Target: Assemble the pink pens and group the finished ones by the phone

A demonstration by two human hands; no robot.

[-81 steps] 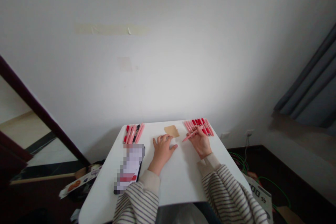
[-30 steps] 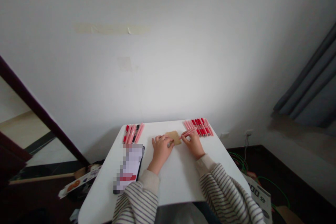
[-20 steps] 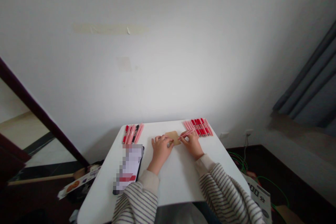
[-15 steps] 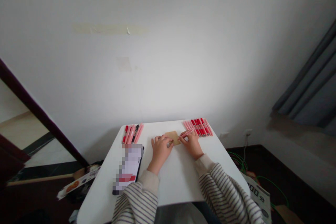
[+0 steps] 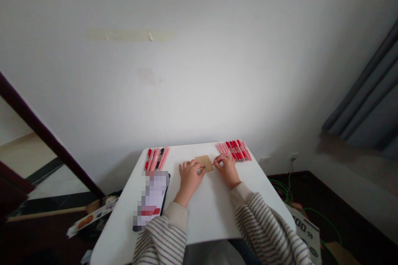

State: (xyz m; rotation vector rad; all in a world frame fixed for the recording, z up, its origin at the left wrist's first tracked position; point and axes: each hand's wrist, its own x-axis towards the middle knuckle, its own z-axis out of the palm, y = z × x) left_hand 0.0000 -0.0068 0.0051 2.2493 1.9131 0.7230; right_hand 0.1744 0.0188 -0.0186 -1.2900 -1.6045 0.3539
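A small tan card (image 5: 204,160) lies near the far middle of the white table (image 5: 205,211). My left hand (image 5: 189,177) rests on the table with its fingers flat, fingertips pressing the card's near left edge. My right hand (image 5: 228,169) is closed on a pink pen (image 5: 222,157), whose tip meets the card's right edge. Behind that hand lies a row of several pink and red pens (image 5: 234,150).
Another group of several pink, red and black pens (image 5: 155,158) lies at the far left of the table. A dark phone with a blurred screen (image 5: 151,200) sits at the left edge. Cables and a box (image 5: 306,225) lie on the floor at right.
My right hand has carried the pink pen left from the pen row to the card. My left hand has slid forward onto the card's edge. In the last second both hands stay put.
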